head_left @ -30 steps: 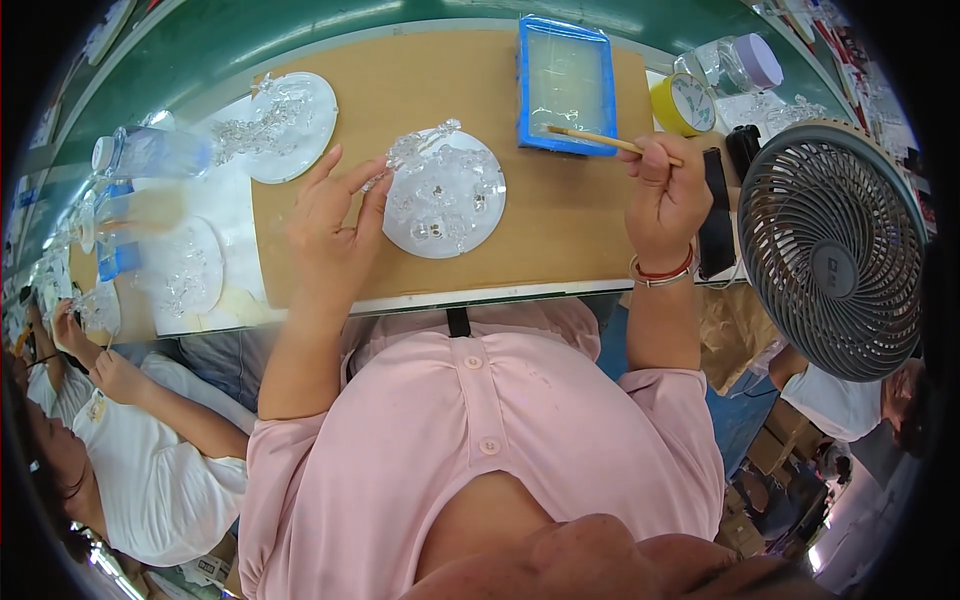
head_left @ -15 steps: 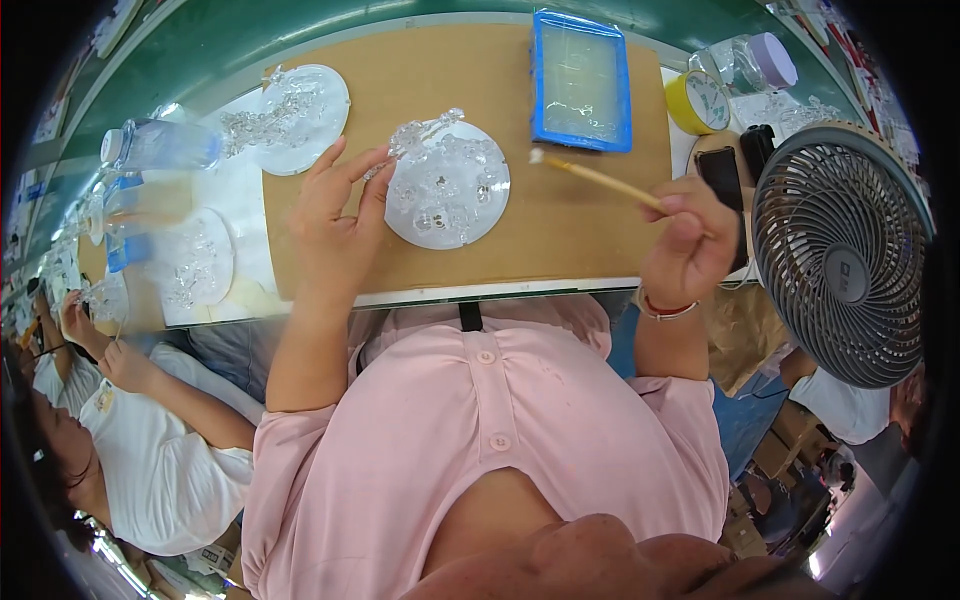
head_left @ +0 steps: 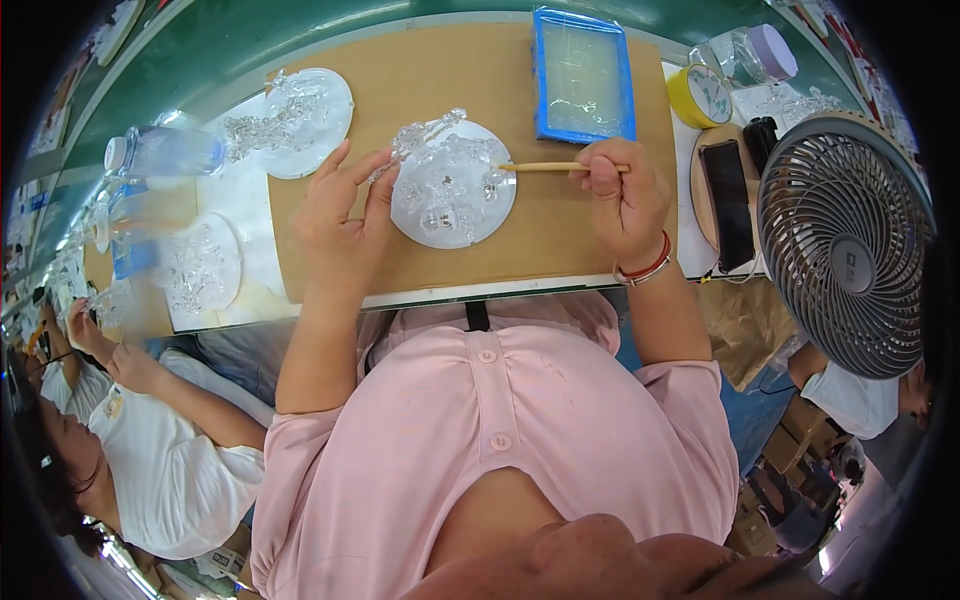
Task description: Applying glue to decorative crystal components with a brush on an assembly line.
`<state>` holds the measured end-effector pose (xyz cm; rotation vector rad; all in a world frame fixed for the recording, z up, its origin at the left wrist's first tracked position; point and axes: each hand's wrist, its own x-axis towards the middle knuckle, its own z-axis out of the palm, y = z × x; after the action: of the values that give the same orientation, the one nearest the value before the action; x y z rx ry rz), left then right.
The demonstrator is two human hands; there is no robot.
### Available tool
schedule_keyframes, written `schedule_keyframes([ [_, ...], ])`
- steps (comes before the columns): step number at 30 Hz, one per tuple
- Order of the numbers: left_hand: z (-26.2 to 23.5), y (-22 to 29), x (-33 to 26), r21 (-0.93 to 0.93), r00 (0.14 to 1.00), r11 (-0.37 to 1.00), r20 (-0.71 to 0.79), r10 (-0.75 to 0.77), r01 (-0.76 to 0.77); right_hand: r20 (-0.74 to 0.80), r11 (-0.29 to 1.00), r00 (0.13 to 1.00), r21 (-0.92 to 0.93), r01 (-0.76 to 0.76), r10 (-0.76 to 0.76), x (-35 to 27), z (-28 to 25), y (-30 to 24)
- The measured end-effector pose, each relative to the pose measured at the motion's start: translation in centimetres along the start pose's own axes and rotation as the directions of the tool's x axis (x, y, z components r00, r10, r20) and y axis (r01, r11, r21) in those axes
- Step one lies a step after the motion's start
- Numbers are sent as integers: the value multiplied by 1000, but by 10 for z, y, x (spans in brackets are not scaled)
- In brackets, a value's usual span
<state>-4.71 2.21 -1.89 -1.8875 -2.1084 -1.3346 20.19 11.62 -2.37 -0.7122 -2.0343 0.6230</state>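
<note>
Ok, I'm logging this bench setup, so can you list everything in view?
round disc: 1, clear with crystal bits, board centre
wooden stick: 1, tan, tip over that disc
other discs: 2, clear, left side
tray: 1, blue-rimmed, board top
tape roll: 1, yellow, right of tray
phone: 1, black, right
fan: 1, grey, far right
bottle: 1, clear, left
co-worker: 1, white shirt, lower left
left hand: beside the centre disc
right hand: grip on stick
</note>
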Motion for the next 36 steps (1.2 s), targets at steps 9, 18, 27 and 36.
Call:
schedule_keyframes([
  [9, 1, -3, -2, -20, 1000, 999, 1, -31, 31, 49, 995, 995, -47, 89, -87, 6, 1, 3],
  [18, 3, -4, -4, -39, 999, 999, -41, 8, -10, 10, 996, 998, -53, 66, -66, -16, -3, -8],
  [27, 6, -4, -5, -42, 998, 999, -61, 16, -19, 41, 986, 987, 56, 156, -158, -30, 9, -29],
  [36, 2, -3, -3, 22, 998, 998, -10, 65, -64, -37, 994, 993, -9, 110, -111, -37, 1, -28],
])
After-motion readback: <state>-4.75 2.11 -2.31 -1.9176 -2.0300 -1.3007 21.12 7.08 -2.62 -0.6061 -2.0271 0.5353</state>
